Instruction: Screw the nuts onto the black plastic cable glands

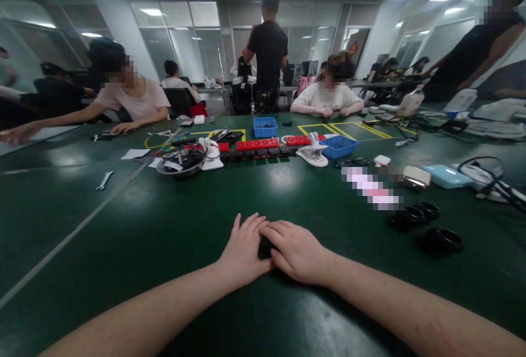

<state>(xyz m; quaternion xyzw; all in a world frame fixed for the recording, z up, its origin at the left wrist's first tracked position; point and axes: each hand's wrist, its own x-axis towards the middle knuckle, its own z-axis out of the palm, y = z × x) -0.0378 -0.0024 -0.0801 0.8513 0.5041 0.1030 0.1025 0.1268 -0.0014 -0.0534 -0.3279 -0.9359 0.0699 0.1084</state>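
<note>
My left hand (243,247) and my right hand (298,250) meet low over the green table (172,225), at the middle of the view. The left fingers are stretched out and slightly apart, pointing away from me. Across them lie the fingertips of my right hand, whose fingers are extended and gently bent. The thumbs come together below, leaving a small dark gap between the palms. Nothing held shows in either hand, though the gap is too dark to make out fully.
Ahead stand a red and black power strip (258,144), white clip stand (313,151), blue bins (265,133) and a metal bowl of cables (181,168). A wrench (105,180) lies left. Black rings (441,241) and a light-blue case (447,176) sit right. Several people are across the table.
</note>
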